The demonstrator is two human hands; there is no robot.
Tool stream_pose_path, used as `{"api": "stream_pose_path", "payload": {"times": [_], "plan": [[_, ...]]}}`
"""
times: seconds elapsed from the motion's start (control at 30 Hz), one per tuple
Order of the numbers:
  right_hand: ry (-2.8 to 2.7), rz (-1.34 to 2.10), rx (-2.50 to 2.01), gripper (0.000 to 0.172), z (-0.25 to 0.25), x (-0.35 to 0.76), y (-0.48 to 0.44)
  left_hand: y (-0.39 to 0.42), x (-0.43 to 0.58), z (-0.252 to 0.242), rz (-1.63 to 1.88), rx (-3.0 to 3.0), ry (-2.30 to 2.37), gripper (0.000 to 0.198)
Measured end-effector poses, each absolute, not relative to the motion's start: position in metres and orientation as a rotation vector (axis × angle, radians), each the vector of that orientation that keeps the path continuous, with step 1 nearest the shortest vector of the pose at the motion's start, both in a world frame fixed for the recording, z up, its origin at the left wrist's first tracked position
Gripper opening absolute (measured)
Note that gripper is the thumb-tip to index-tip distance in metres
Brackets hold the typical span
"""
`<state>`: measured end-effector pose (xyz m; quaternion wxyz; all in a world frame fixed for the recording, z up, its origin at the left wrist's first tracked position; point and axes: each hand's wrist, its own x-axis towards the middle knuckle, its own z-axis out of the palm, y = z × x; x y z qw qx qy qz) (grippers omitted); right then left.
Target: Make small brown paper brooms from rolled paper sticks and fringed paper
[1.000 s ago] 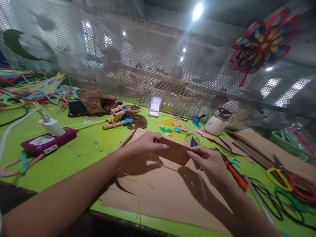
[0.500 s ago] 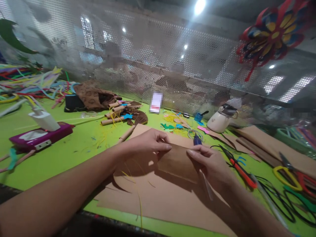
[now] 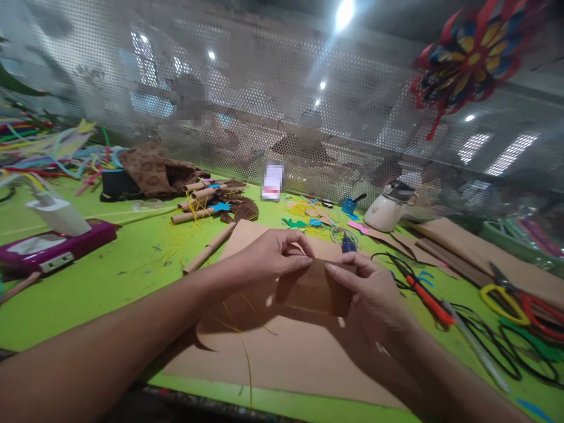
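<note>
Both hands pinch a small brown paper piece held just above a large brown sheet lying on the green table. My left hand grips the piece's top left edge with thumb and fingers closed. My right hand pinches its top right edge; the two sets of fingertips nearly meet. A thin clear stick shows below my right wrist, and I cannot tell whether the hand holds it. A blue-tipped tool lies just beyond my right fingers.
A red-handled cutter, black cords and yellow and red scissors lie at the right. A white kettle-shaped pot stands behind. Rolled paper tubes and a purple case sit at the left. A perforated screen closes the table's back.
My hands have drawn closer together along the piece's top edge, so the paper between them looks narrower. The camera has shifted slightly right and down.
</note>
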<state>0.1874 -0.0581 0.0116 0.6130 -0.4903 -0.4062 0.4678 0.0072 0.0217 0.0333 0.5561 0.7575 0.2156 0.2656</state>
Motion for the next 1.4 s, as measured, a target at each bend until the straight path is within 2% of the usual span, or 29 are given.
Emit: {"api": "stream_pose_path", "payload": {"times": [0.27,0.63,0.8,0.97,1.13,1.27,1.4], "plan": [[-0.923,1.083,-1.060,0.025,0.012,0.182,-0.058,0.018,0.009,0.033,0.615,1.718,0.519,0.012],[-0.945,1.084,-1.025,0.026,0.013,0.189,-0.055,0.015,0.008,0.034,0.685,1.830,0.569,0.006],[-1.021,1.086,-1.041,0.019,0.017,0.195,-0.056,0.013,0.006,0.040,0.754,1.937,0.543,0.004],[-1.196,1.050,-0.962,0.009,0.015,0.198,-0.056,0.015,0.002,0.044,0.660,1.905,0.518,0.015],[-1.415,0.857,-0.954,0.008,0.012,0.197,-0.057,0.018,-0.002,0.044,0.478,1.844,0.598,0.049],[-1.528,0.745,-0.903,0.012,0.011,0.198,-0.059,0.016,-0.001,0.042,0.294,1.962,0.571,0.047],[-1.558,0.662,-0.944,0.010,0.012,0.199,-0.061,0.011,0.002,0.043,0.316,2.020,0.514,0.044]]}}
